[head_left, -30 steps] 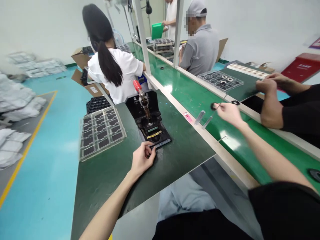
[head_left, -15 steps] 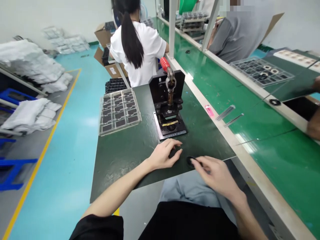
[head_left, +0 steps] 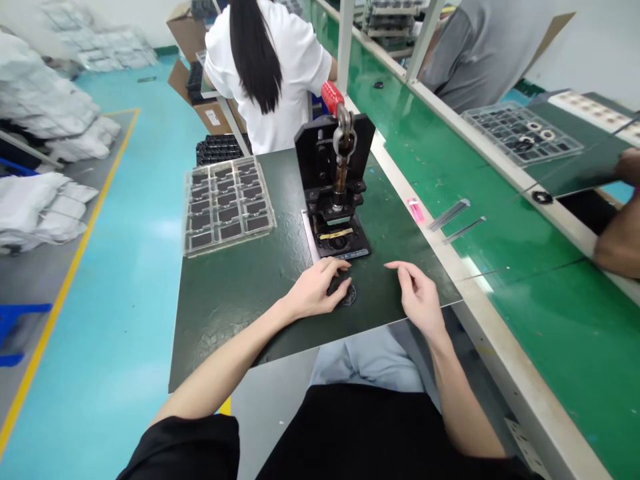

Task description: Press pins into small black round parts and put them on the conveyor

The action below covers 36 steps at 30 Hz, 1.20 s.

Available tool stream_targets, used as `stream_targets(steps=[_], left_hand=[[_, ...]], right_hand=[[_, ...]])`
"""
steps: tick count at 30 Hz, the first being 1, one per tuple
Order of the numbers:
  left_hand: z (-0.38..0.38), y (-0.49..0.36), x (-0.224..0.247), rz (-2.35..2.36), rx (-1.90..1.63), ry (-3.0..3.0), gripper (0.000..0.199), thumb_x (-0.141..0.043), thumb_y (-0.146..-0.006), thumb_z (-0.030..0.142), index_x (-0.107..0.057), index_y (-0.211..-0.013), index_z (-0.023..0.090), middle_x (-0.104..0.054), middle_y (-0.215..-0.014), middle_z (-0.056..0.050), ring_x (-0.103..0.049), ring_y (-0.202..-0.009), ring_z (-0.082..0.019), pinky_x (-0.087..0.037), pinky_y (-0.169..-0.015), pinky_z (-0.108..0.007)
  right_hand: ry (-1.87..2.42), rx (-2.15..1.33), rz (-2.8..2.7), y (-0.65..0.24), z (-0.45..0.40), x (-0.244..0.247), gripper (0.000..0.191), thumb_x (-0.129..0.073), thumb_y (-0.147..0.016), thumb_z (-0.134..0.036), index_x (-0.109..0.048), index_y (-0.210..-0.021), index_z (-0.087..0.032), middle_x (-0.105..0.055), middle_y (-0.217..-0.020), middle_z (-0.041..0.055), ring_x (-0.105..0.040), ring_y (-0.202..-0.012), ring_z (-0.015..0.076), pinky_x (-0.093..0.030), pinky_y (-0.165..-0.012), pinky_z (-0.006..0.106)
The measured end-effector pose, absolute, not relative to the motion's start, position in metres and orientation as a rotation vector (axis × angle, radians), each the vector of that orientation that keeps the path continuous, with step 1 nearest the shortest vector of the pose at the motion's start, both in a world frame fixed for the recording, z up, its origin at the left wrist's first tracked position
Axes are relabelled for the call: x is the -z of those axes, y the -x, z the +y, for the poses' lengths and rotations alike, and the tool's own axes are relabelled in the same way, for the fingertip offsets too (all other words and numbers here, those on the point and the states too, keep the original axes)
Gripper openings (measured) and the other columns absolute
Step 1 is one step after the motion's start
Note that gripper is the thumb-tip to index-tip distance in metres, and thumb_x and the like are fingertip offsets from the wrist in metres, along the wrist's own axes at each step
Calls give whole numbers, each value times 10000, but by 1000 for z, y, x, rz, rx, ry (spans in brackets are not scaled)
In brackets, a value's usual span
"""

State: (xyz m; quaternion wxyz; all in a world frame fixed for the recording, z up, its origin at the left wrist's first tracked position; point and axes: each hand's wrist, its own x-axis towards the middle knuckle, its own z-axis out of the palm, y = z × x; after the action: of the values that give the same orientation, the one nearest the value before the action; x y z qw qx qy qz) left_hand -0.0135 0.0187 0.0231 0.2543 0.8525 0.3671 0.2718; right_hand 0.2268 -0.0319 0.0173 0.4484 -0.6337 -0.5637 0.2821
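My left hand (head_left: 323,288) rests low over the dark green table board, its fingers curled around a black ring-shaped part (head_left: 349,295) that shows beside the thumb. Something dark also sits inside the curl, mostly hidden by the fingers. To the right, my right hand (head_left: 419,297) hovers by the board's edge with the index finger stretched toward the left and nothing visible in it. Just beyond the left hand stands a black hand press (head_left: 336,173) with a red grip (head_left: 332,97); a yellow strip (head_left: 336,234) lies across its base.
A clear compartment tray (head_left: 227,207) with black parts lies left of the press. Beyond the right rail runs a green conveyor belt (head_left: 480,180). On the rail are a pink item (head_left: 415,209) and thin strips (head_left: 449,215). A co-worker in white (head_left: 280,80) sits ahead.
My right hand has let go of the black ring and moved up and right. The ring now lies at my left hand's fingers. The view has shifted slightly.
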Motion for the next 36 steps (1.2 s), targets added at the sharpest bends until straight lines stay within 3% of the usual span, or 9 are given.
stream_targets(steps=[5,7,11,14,16,20,24,31,36], left_hand=[[29,28,-41,629,-506,-2356,650,-795,-854,377,-543,-1440,254,-680,-1339,-118,-640,-1213,-273,-557,-1041,-420],[31,29,-41,552,-404,-2363,686,-804,-859,375,-523,-1477,273,-694,-1336,-109,-624,-1225,-271,-547,-1048,-426],[25,22,-33,737,-425,-2422,588,-729,-920,531,-575,-1404,235,-747,-1191,-100,-660,-1130,-273,-560,-980,-418],[20,16,-29,975,-540,-2421,778,-720,-808,746,-595,-1341,194,-721,-1202,-134,-688,-1112,-307,-577,-939,-429],[21,17,-30,966,-546,-2391,858,-740,-763,773,-565,-1373,196,-699,-1264,-145,-689,-1150,-318,-578,-951,-432],[31,28,-37,668,-418,-2365,858,-803,-851,540,-393,-1544,243,-678,-1366,-119,-652,-1248,-289,-534,-1046,-422],[34,32,-36,646,-368,-2332,785,-742,-937,347,-313,-1590,269,-724,-1295,-78,-680,-1198,-250,-540,-1005,-380],[19,13,-23,939,-511,-2354,825,-777,-805,682,-498,-1422,213,-732,-1183,-109,-716,-1123,-309,-575,-918,-405],[17,11,-21,897,-519,-2378,771,-775,-838,632,-490,-1414,207,-722,-1238,-108,-710,-1146,-295,-569,-954,-395]], right_hand=[[1513,-638,-1296,-234,-43,-18,391,-527,-1015,-498,-789,-1048,-209,-676,-950,86,-616,-900,227,-514,-821,373],[1495,-604,-1293,-233,-40,-18,391,-560,-1005,-501,-807,-1090,-210,-650,-931,78,-595,-921,224,-502,-836,369],[1425,-725,-1342,-228,-35,-17,379,-596,-997,-498,-823,-1100,-213,-633,-779,36,-560,-760,182,-482,-736,327],[1392,-787,-1231,-224,-31,-19,338,-651,-970,-488,-830,-1038,-209,-660,-745,23,-542,-653,149,-472,-655,300],[1369,-824,-1209,-222,-21,-25,325,-677,-953,-485,-831,-1019,-207,-692,-756,24,-522,-606,133,-465,-613,289],[1248,-959,-1343,-214,15,-39,338,-738,-900,-502,-830,-1030,-204,-770,-857,53,-604,-671,146,-523,-658,290],[1136,-1103,-1460,-201,59,-47,393,-774,-849,-536,-827,-1013,-183,-799,-892,73,-648,-681,154,-551,-670,294],[1223,-803,-1696,-190,89,-36,348,-720,-898,-479,-767,-753,-167,-758,-720,57,-602,-575,142,-456,-554,271],[1200,-637,-1796,-192,84,-29,237,-670,-940,-367,-780,-846,-179,-744,-719,34,-521,-536,127,-449,-573,283]])
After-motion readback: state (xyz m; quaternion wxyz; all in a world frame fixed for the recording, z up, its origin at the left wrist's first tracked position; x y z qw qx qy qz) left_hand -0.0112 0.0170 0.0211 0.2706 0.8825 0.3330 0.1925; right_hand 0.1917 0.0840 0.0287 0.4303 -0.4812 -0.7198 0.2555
